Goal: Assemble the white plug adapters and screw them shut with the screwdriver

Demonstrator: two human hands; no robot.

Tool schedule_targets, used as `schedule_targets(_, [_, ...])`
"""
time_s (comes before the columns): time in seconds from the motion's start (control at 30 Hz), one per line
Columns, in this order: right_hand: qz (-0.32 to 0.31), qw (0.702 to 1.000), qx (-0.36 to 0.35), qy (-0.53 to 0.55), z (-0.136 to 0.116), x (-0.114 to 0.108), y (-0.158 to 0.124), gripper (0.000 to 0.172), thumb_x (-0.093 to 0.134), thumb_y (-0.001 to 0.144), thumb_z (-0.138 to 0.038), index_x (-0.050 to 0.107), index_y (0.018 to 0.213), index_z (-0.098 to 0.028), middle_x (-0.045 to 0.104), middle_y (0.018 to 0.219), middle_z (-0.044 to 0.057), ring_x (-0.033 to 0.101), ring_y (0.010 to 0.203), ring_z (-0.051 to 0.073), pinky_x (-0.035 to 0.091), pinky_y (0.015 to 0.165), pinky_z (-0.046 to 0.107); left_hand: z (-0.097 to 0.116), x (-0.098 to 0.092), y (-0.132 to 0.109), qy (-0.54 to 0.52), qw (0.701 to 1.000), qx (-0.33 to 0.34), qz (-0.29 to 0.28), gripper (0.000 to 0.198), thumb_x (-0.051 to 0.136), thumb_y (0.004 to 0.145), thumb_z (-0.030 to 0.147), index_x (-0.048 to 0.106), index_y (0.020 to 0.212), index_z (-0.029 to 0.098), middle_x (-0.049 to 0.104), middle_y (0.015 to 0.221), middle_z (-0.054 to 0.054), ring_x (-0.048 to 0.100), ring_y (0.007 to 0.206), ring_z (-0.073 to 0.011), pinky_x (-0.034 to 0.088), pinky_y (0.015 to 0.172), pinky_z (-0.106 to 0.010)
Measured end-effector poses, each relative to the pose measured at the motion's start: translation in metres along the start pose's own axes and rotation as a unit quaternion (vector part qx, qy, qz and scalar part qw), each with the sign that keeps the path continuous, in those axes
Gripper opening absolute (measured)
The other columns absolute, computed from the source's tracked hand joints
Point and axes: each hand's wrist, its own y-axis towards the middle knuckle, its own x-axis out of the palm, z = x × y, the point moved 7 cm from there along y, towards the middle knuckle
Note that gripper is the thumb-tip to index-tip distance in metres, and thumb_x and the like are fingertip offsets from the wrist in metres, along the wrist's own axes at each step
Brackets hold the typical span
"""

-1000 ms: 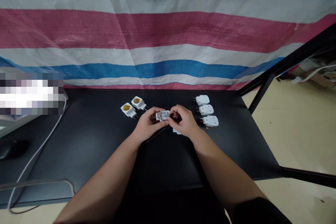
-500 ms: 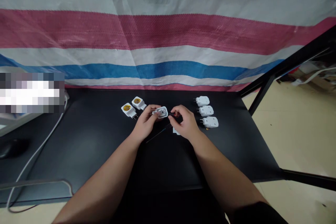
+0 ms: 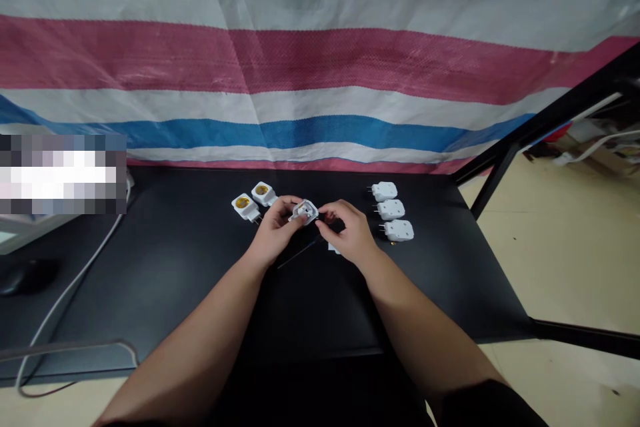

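My left hand (image 3: 274, 227) grips an open white plug-in lamp socket housing (image 3: 309, 217), its hollow inner side facing up and a thumb on its near edge. At the housing's right edge, my right hand (image 3: 346, 227) has thumb and fingertips drawn close together; whatever they pinch is too small to make out. Below the hands lies a thin rod like a screwdriver shaft (image 3: 297, 255), its upper end in shadow. A flat white piece (image 3: 332, 247) shows partly from under my right hand.
Two white lamp sockets with brass-coloured insides (image 3: 243, 204) lie left of my hands. Three white plug housings (image 3: 399, 231) are lined up on the right, with a small brass bit (image 3: 393, 243) beside the nearest. A black mouse (image 3: 25, 277) and a pale cable (image 3: 83, 273) are far left.
The housing has turned and tilted slightly in my left hand. A dark item seen at my right fingertips earlier no longer shows. My right hand has moved slightly left.
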Motion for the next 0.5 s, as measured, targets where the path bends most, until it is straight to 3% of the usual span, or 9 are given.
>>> schedule_targets(0.23, [0.006, 1.000, 0.024, -0.013, 0.0065, 0.0004, -0.0010, 0.016, 0.073, 0.102, -0.024, 0.075, 0.117, -0.028, 0.071, 0.095, 0.003, 0.072, 0.081, 0.021, 0.066, 0.080, 0.040, -0.0009, 0.0019, -0.0007, -0.019, 1.000, 0.004, -0.011, 0.044, 0.095, 0.089, 0.037, 0.071, 0.123, 0.022, 0.075, 0.109, -0.003, 0.073, 0.100, -0.0172, 0.062, 0.098, -0.034])
schedule_targets(0.5, [0.006, 1.000, 0.004, -0.017, 0.0031, -0.0008, 0.0004, 0.014, 0.073, 0.102, -0.021, 0.077, 0.114, -0.027, 0.072, 0.096, 0.003, 0.071, 0.081, 0.020, 0.065, 0.080, 0.038, 0.0032, 0.0041, -0.0005, -0.009, 0.999, 0.030, -0.024, 0.045, 0.096, 0.089, 0.036, 0.069, 0.123, 0.023, 0.078, 0.104, -0.003, 0.074, 0.095, -0.0174, 0.062, 0.092, -0.033])
